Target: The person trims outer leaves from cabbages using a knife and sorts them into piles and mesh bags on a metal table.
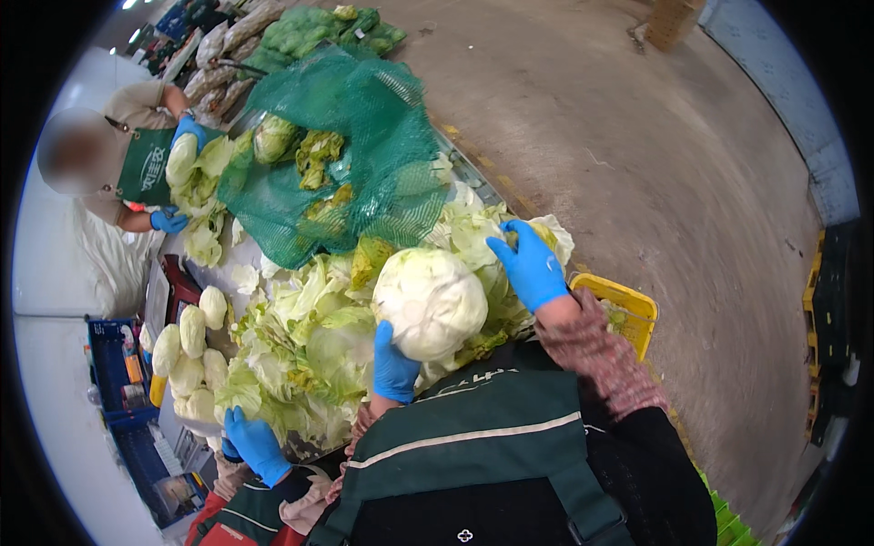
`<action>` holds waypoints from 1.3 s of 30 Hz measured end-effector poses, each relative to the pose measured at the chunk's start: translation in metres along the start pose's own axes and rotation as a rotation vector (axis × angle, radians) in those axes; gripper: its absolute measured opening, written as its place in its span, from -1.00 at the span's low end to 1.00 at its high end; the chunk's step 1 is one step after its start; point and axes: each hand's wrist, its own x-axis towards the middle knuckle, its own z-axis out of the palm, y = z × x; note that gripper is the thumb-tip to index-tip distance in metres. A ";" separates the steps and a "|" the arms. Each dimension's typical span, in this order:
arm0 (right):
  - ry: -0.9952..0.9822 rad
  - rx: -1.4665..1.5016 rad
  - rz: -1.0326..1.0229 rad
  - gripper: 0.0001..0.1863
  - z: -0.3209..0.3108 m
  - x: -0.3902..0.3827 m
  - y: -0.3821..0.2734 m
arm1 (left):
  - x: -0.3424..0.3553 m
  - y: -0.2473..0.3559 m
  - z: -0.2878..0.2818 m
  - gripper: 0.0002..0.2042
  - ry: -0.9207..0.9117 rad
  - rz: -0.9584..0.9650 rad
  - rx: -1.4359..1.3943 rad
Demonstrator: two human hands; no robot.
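Observation:
A large pale cabbage (431, 304) sits in front of me over the heap of loose outer leaves (314, 350). My left hand (394, 366), in a blue glove, holds it from its lower left side. To the right of the cabbage, my blue-gloved right hand (533, 267) is raised with its fingers apart. Just behind those fingers is a yellowish-green leaf (544, 234); whether they touch it I cannot tell. Beyond the cabbage, a green mesh bag (391, 168) lies spread on the table, with more heads and wilted leaves in or under it.
A yellow crate (628, 305) stands by my right arm. Trimmed cabbages (189, 359) are piled at the left, near blue bins (137, 455). A co-worker's gloved hand (258, 446) reaches in at lower left; another person (137, 155) handles cabbage across the table. Full sacks (300, 32) lie behind.

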 end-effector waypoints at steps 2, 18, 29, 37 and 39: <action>-0.148 0.046 0.031 -0.36 -0.019 -0.030 -0.036 | 0.008 -0.004 0.006 -0.30 0.021 0.077 0.112; -0.306 -0.238 0.180 -0.26 -0.008 -0.060 -0.039 | 0.015 -0.022 0.044 -0.31 0.166 0.050 0.358; -0.134 -0.375 0.105 -0.38 -0.005 -0.045 -0.019 | 0.010 -0.031 0.079 -0.20 0.255 0.068 0.522; -0.119 -0.105 0.202 -0.44 -0.031 -0.018 -0.007 | 0.009 -0.008 0.049 -0.22 0.080 -0.016 0.505; -0.086 -0.130 0.046 -0.40 -0.028 -0.024 -0.012 | 0.010 -0.006 0.039 -0.25 0.058 -0.018 0.480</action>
